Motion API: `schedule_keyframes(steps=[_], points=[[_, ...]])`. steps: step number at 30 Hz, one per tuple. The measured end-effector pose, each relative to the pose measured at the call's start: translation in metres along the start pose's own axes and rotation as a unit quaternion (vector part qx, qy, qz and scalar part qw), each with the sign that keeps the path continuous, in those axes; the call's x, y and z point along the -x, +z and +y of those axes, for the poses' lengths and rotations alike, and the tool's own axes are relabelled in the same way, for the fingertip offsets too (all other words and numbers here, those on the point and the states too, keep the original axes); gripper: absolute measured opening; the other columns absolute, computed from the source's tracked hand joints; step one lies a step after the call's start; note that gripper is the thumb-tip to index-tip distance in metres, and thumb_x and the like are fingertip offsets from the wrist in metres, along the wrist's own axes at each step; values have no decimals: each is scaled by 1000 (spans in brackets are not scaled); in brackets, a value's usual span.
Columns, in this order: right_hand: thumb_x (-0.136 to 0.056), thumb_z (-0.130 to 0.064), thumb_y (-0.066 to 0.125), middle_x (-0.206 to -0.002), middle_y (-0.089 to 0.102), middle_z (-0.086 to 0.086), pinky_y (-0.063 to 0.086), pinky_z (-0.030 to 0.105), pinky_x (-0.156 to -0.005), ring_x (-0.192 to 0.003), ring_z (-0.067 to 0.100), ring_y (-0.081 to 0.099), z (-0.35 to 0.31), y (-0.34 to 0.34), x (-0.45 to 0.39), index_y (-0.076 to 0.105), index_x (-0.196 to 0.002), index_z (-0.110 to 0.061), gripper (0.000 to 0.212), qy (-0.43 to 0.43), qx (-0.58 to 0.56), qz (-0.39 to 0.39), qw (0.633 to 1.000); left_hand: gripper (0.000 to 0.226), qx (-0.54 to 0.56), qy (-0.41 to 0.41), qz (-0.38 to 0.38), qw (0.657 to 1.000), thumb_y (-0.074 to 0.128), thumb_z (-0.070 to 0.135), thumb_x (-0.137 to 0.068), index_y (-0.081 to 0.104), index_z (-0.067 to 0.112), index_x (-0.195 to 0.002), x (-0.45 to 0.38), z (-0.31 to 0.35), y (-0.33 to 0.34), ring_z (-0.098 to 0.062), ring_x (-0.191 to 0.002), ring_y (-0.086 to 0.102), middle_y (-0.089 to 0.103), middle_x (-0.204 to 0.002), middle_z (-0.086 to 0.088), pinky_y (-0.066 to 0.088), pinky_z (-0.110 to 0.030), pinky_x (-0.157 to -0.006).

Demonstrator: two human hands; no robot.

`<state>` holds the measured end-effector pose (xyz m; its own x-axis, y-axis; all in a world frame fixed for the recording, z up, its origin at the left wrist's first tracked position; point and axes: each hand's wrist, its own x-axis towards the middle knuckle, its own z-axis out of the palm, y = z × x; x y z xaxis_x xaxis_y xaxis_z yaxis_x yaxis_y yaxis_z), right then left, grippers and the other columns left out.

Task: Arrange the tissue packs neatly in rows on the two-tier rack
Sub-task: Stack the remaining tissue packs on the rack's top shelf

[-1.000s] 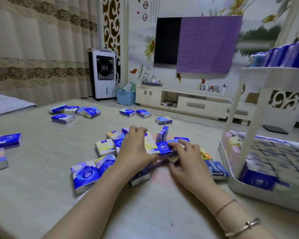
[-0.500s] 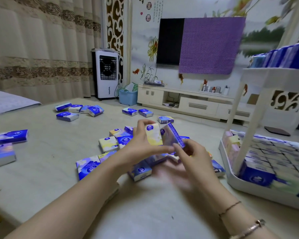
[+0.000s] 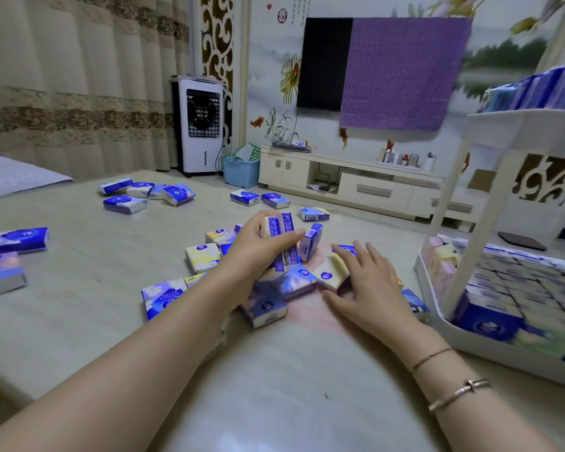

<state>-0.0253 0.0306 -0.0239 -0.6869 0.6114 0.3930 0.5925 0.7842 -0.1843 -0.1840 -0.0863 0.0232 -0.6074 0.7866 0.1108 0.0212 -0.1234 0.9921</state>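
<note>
Blue, yellow and white tissue packs (image 3: 203, 257) lie scattered in a heap on the pale table (image 3: 79, 288). My left hand (image 3: 258, 246) grips a small upright stack of packs (image 3: 282, 238) at the middle of the heap, thumb across its front. Another pack (image 3: 311, 241) stands on edge just to its right. My right hand (image 3: 369, 285) rests on a cream pack (image 3: 331, 274), fingers spread. The white two-tier rack (image 3: 454, 340) stands at the right; rows of packs fill its lower tray, and blue packs (image 3: 542, 88) line the upper tier.
More loose packs lie at the far left (image 3: 124, 203), the left edge (image 3: 13, 239) and the far middle (image 3: 312, 213) of the table. Beyond it stand a white air cooler (image 3: 203, 125), a blue bin (image 3: 242, 171) and a low TV cabinet (image 3: 356, 187).
Both hands held packs raised together half a second ago. Now my left hand keeps the stack alone, and my right hand has dropped to a cream pack on the table.
</note>
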Motion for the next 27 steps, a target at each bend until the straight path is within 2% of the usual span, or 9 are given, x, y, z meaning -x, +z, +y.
schedule_keyframes(steps=[4,7,10,14,16,19,21,23,27], points=[[-88,-57,50,-122,60,1,36,38,-98,-115,24,51,-5,2,-4,54,-125,-29,46,-11,19,56,998,27,-17,12,2,1000,80,27,-75,61,25,-94,-5,0,-4,-18,-74,62,64,-77,-1,57,-40,-85],[-89,-60,48,-86,69,-1,47,36,-72,-81,23,62,-9,-9,-4,53,-101,-31,32,64,-212,106,969,44,-111,68,-25,991,80,28,-75,58,33,-113,-3,-3,-1,-4,-72,60,64,-90,4,51,-15,-55],[-92,-56,44,-76,68,1,48,28,-55,-59,20,65,-12,-24,-2,52,-88,-28,30,114,-397,79,907,70,-160,105,-67,979,84,36,-68,45,50,-126,-1,-6,9,-8,-100,58,60,-116,7,49,-18,-73],[-101,-45,32,-90,71,9,56,30,-57,-66,26,71,-13,-34,6,65,-91,-22,41,135,-496,-49,856,83,-190,149,-123,963,84,26,-70,34,45,-134,10,-21,35,1,-103,58,56,-119,17,44,-10,-85],[-97,-57,31,-93,72,11,56,39,-74,-80,30,71,-11,-32,4,68,-94,-23,50,156,-475,-83,862,88,-225,168,-144,949,83,29,-71,28,40,-139,15,-31,46,1,-120,46,47,-129,14,37,-7,-92],[-66,-85,50,-93,71,14,53,47,-83,-85,29,70,-8,-32,5,67,-97,-18,76,144,-460,-102,870,96,-247,159,-175,940,83,30,-69,20,39,-140,16,-37,50,3,-129,31,32,-134,14,35,-12,-101],[-63,-78,62,-89,70,4,53,41,-83,-82,15,67,-5,-31,9,63,-95,-21,64,118,-448,-99,880,102,-262,126,-218,932,80,23,-66,11,45,-139,17,-33,47,-6,-128,35,25,-139,13,48,-27,-97],[-65,-67,71,-93,69,-1,51,35,-81,-84,12,63,-3,-33,13,61,-97,-24,55,103,-419,-103,896,110,-292,84,-272,913,73,12,-70,-3,49,-140,17,-27,41,-7,-118,42,19,-144,15,54,-24,-84],[-63,-62,76,-103,69,-3,52,39,-85,-98,16,66,-2,-36,16,61,-106,-27,57,84,-428,-88,896,119,-356,0,-318,879,72,15,-74,-19,57,-138,4,-19,22,-10,-123,48,25,-146,19,46,-29,-100]])
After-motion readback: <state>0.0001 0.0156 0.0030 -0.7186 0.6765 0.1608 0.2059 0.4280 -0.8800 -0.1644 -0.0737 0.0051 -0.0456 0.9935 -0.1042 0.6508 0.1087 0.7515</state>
